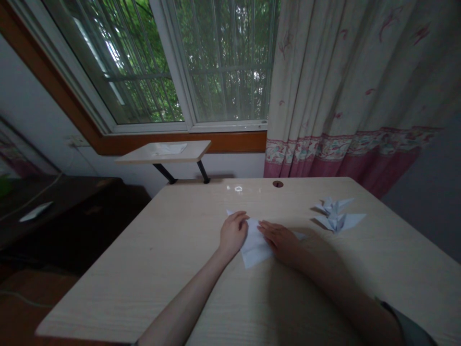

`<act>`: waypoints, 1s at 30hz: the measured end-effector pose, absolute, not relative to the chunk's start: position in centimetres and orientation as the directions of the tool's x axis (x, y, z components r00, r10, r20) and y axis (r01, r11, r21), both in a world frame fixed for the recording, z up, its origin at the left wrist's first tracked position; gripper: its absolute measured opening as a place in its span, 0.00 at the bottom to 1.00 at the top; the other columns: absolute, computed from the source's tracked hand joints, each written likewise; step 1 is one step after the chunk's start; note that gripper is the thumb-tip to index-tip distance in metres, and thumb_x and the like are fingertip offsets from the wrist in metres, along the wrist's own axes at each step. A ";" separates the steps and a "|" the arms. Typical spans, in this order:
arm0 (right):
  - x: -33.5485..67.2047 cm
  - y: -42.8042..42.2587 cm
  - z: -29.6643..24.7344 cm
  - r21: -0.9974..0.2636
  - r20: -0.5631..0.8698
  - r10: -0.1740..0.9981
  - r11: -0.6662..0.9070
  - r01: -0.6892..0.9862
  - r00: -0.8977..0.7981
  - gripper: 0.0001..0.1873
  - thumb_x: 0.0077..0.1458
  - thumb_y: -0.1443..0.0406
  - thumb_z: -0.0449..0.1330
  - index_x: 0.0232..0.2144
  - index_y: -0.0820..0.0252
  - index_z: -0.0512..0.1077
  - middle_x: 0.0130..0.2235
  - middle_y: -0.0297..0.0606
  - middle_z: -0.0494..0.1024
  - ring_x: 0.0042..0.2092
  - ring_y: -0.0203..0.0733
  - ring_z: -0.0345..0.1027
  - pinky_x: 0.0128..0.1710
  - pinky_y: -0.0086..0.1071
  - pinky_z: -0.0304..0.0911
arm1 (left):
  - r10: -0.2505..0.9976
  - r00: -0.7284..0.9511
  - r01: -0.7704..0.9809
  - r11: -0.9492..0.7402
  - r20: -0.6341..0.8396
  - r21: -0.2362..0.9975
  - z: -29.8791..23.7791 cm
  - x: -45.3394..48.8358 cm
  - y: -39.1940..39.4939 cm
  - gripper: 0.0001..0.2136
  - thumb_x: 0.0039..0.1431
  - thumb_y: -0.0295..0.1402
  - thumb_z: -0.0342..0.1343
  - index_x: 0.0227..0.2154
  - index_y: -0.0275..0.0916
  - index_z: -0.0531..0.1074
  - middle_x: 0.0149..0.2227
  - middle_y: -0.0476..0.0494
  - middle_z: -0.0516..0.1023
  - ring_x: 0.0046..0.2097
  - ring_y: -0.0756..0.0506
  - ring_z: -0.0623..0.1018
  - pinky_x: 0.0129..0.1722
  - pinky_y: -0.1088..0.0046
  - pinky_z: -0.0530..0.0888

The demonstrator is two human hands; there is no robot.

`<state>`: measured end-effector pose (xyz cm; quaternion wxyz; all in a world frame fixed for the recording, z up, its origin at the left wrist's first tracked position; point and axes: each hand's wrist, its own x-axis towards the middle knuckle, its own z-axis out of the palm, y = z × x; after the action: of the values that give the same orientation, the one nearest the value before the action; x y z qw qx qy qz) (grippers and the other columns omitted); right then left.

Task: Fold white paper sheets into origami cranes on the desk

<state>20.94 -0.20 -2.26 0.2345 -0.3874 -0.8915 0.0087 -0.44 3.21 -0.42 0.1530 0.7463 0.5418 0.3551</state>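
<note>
A sheet of white paper (pixel 255 247) lies partly folded on the pale wooden table (pixel 173 269), near its middle. My left hand (pixel 233 234) rests on the paper's left part, fingers curled downward onto it. My right hand (pixel 280 240) lies flat on the paper's right part, fingers stretched toward the left hand. Two folded white paper cranes (pixel 336 215) sit on the table to the right of my hands, one behind the other.
A round cable hole (pixel 277 183) is at the table's far edge. A small shelf (pixel 163 153) stands behind it under the window (pixel 180 62). A patterned curtain (pixel 353 91) hangs at the right. A dark cabinet (pixel 57 211) stands at the left.
</note>
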 end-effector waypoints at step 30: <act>20.6 -0.6 -3.1 -0.029 0.306 0.826 0.505 0.863 -0.473 0.27 0.68 0.65 0.43 0.63 0.74 0.62 0.64 0.58 0.64 0.66 0.56 0.56 0.64 0.57 0.54 | 0.895 0.418 0.893 -0.436 0.154 0.114 -0.5 0.5 1.6 0.23 0.72 0.36 0.43 0.65 0.32 0.59 0.68 0.39 0.59 0.69 0.39 0.58 0.68 0.58 0.59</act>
<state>20.61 -0.59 -3.12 0.1417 -0.4932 -0.8559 -0.0646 0.54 1.60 -0.53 0.0072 0.8419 0.5309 0.0963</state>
